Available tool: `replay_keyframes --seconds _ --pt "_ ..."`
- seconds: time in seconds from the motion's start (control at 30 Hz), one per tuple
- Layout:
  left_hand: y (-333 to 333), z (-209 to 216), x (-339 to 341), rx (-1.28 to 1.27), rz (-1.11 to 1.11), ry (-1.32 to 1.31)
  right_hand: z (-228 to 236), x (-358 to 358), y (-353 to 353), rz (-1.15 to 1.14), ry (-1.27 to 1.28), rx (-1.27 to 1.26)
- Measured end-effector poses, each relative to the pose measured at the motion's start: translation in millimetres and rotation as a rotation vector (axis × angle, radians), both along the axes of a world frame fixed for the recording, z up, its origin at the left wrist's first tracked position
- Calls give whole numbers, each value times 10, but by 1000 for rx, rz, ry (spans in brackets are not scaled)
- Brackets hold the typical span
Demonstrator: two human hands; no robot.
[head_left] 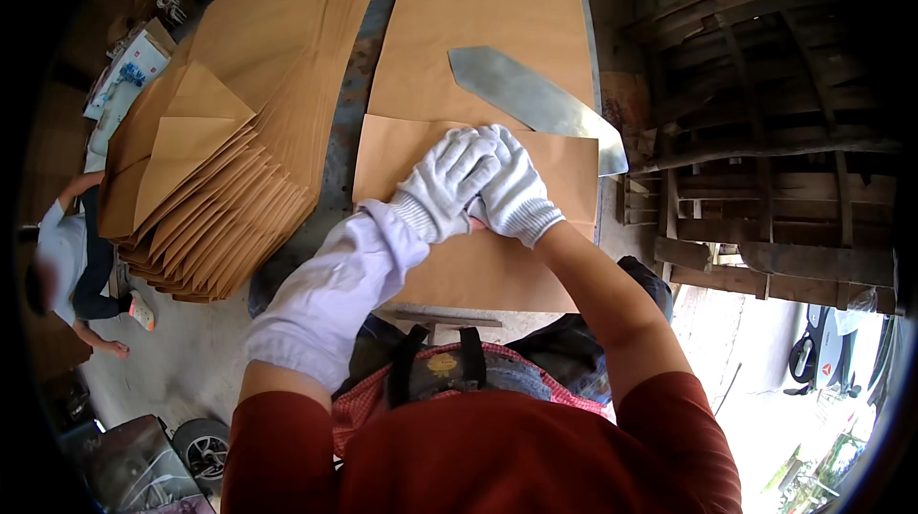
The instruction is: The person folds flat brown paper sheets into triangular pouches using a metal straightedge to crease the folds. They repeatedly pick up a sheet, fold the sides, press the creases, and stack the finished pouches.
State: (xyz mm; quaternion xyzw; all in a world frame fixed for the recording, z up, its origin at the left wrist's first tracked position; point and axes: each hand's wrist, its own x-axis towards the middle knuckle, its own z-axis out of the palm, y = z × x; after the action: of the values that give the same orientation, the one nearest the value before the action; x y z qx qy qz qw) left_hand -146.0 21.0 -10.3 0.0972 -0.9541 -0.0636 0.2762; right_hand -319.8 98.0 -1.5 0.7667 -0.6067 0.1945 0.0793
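Observation:
Both my hands wear white knitted gloves and lie together on a brown paper sheet [478, 275], at the middle of its folded-over part. My left hand [442, 181] has a white sleeve cover above its glove. Its fingers rest across my right hand [514, 187], whose fingers point away from me and are partly covered. Beyond the hands, a flat grey metal plate [535, 98] with angled ends lies slantwise on the brown paper, its right end past the table's edge. To the left fans a thick stack of brown paper sacks [287, 84] with folded near ends.
The metal table [337, 155] shows between the stack and the sheet. Wooden pallets [765, 151] stand on the right. At the far left is another person [69, 251]. A wheel [203, 447] is on the lower left, and a white-and-black vehicle [827, 351] at the lower right.

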Motion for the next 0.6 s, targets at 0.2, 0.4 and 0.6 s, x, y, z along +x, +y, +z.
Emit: replay_keyframes --seconds 0.2,0.4,0.6 --pt "-186 61 808 57 313 -283 137 -481 545 -274 137 146" --pt "-171 144 753 49 512 -384 -159 -869 785 -240 -117 56" --pt "-367 680 -35 308 513 -433 9 -673 1012 -226 -265 -48"
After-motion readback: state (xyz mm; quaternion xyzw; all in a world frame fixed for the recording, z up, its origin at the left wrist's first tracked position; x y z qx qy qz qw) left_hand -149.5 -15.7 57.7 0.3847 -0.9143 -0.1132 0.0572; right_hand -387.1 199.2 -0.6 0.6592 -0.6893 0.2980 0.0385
